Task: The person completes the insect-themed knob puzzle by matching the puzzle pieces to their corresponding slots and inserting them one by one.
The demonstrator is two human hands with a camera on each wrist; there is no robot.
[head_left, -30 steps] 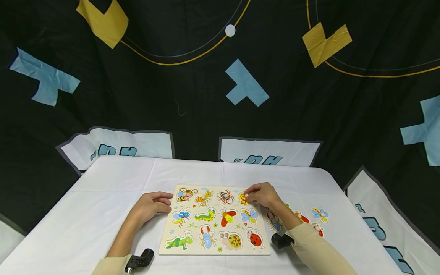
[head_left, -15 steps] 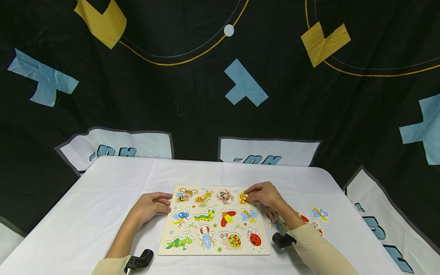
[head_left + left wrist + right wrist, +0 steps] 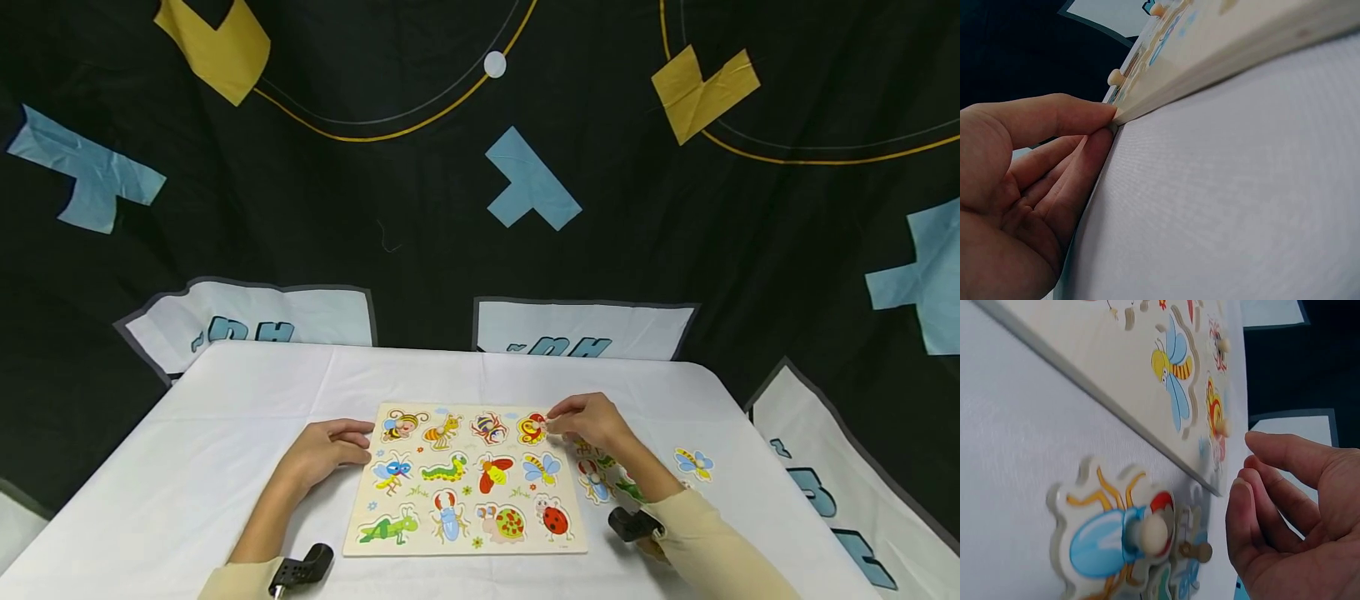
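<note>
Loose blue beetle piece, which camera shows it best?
The right wrist view: the beetle piece is large there, its knob easily seen, though the bottom is cropped. The head view shows it small, beside the board. The left wrist view doesn't show it.

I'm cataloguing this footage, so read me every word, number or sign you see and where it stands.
"~nH": left white panel, seemingly upside down
"~nH": middle white panel, likewise
Right white panel: letters unclear
Puzzle board: corner print too small to read
</note>
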